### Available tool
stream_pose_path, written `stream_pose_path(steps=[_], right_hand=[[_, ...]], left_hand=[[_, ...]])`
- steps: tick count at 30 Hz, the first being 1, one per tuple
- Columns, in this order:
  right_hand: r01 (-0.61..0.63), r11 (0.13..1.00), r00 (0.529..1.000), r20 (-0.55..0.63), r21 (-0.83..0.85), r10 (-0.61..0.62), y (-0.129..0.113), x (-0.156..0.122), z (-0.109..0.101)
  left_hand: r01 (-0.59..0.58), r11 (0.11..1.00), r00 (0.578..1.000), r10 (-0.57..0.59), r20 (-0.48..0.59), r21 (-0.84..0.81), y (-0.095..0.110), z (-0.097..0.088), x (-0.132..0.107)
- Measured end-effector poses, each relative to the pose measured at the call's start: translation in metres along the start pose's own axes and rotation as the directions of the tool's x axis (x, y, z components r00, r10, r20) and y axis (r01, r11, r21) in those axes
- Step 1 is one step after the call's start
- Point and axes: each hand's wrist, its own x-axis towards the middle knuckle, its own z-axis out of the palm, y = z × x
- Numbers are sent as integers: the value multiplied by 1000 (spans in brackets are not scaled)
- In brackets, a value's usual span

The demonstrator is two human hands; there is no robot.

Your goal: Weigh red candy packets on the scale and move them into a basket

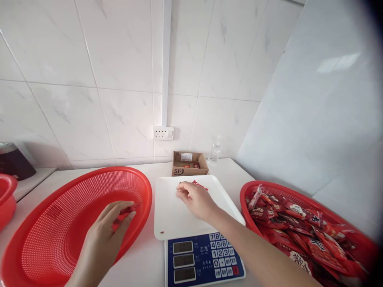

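My left hand [109, 229] reaches into the big red mesh basket [60, 223] on the left, fingers pinched on a small red packet [131, 207]. My right hand [196, 199] rests on the white pan [170, 217] of the scale, fingers closed on a red packet [201, 185] lying there. The scale's blue front panel [205, 259] with keypad and displays sits at the bottom centre.
A second red basket [299, 231] heaped with red snack packets stands at the right. A small cardboard box [189, 163] and a water bottle [214, 152] sit by the tiled wall. Another red bowl [6, 199] and a dark appliance [13, 159] are at the far left.
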Motion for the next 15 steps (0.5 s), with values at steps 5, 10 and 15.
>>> stream_pose_path(steps=[5,10,15], right_hand=[[-25,906,996,70,-422,60,22,24,12],[14,909,991,128,-416,43,25,25,27],[-78,949,994,49,-307,98,30,26,17]], left_hand=[[-130,943,986,92,136,305,-28,11,1],[-162,962,952,94,291,219,-11,23,-8],[-165,983,906,117,406,85,22,26,-9]])
